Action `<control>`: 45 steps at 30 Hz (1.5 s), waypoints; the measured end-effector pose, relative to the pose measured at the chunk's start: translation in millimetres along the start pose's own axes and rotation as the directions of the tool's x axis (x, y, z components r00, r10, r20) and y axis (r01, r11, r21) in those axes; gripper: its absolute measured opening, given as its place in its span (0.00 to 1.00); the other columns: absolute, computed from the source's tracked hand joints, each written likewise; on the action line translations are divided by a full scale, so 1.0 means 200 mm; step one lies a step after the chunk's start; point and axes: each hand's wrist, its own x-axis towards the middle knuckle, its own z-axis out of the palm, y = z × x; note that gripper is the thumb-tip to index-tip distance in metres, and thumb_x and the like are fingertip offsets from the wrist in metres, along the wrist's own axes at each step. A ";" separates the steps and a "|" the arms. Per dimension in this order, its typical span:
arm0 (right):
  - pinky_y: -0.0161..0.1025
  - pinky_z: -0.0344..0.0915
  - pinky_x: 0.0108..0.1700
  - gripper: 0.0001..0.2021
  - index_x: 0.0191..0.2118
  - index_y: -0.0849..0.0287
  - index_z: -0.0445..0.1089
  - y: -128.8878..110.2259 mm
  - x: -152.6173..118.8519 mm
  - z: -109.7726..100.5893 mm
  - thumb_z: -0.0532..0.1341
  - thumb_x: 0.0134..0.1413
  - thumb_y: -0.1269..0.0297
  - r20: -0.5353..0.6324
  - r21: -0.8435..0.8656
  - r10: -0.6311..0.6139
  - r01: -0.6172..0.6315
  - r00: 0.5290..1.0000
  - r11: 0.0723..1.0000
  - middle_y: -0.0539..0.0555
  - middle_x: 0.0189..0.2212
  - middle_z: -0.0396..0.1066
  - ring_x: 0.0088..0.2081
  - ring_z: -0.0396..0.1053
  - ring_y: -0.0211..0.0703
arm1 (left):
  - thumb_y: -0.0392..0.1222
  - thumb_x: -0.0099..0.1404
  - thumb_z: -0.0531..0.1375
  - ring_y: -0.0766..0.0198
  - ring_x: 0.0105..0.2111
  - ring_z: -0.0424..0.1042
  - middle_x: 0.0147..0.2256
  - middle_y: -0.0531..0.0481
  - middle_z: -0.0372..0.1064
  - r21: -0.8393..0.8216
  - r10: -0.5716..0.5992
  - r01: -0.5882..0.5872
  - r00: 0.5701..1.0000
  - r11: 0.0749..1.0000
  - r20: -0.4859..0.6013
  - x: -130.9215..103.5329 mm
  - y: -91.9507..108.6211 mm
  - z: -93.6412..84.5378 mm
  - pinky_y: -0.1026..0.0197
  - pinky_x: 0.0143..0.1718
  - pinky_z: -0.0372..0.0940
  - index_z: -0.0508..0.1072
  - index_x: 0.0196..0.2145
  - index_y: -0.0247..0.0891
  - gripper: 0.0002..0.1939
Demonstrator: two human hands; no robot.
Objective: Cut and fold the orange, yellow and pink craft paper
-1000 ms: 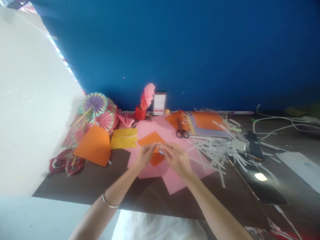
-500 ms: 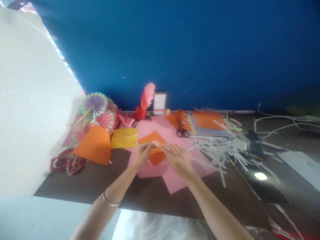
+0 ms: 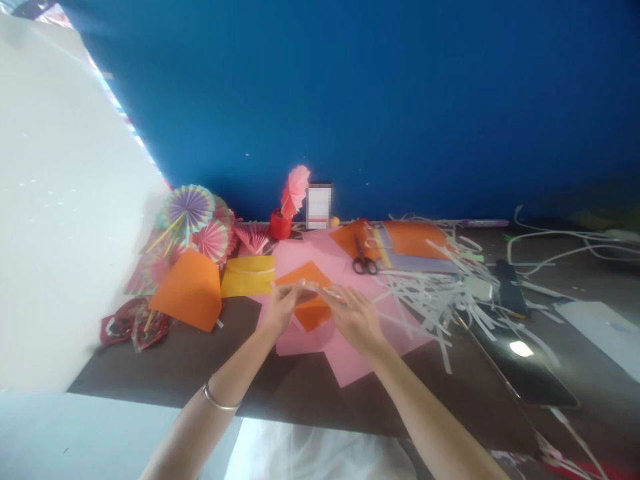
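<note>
Over the orange paper square (image 3: 314,315), my left hand (image 3: 284,308) and my right hand (image 3: 356,319) meet almost fingertip to fingertip. Both are closed in a pinch on a thin pale strip (image 3: 311,287), mostly covered by the fingers; its material is too small to tell. Beneath them, the orange square lies on overlapping pink paper sheets (image 3: 345,360). A yellow paper piece (image 3: 247,277) is just left of my left hand. Black-handled scissors (image 3: 365,265) rest beyond my right hand.
Folded paper fans (image 3: 187,208) and another orange sheet (image 3: 190,293) are at left. A red pot (image 3: 281,225) holds a pink fan. White paper strips (image 3: 425,293) heap at right, beside a tablet (image 3: 530,373) and white cables (image 3: 545,233). A blue wall (image 3: 350,100) rises behind.
My fingertips have shifted slightly against each other, and less of the pale strip shows by my right fingers. The things on the table stay where they were.
</note>
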 end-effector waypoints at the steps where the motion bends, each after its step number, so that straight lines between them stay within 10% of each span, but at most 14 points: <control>1: 0.38 0.64 0.41 0.27 0.54 0.51 0.65 0.00 0.00 0.00 0.52 0.50 0.82 -0.004 0.000 0.000 0.000 1.000 1.000 0.53 0.40 0.71 0.39 0.67 0.41 | 0.55 0.55 0.61 0.51 0.42 0.73 0.34 0.45 0.76 -0.004 -0.002 0.002 1.000 1.000 0.001 0.00 0.00 0.00 0.50 0.49 0.65 0.77 0.31 0.36 0.18; 45: 0.36 0.69 0.38 0.20 0.51 0.54 0.66 0.00 0.00 0.00 0.50 0.56 0.77 -0.027 0.182 0.008 -0.003 1.000 0.983 0.54 0.39 0.73 0.39 0.71 0.40 | 0.54 0.58 0.58 0.58 0.32 0.75 0.27 0.45 0.75 0.163 0.130 -0.105 0.980 0.981 -0.151 0.00 -0.01 -0.01 0.52 0.42 0.68 0.77 0.27 0.33 0.20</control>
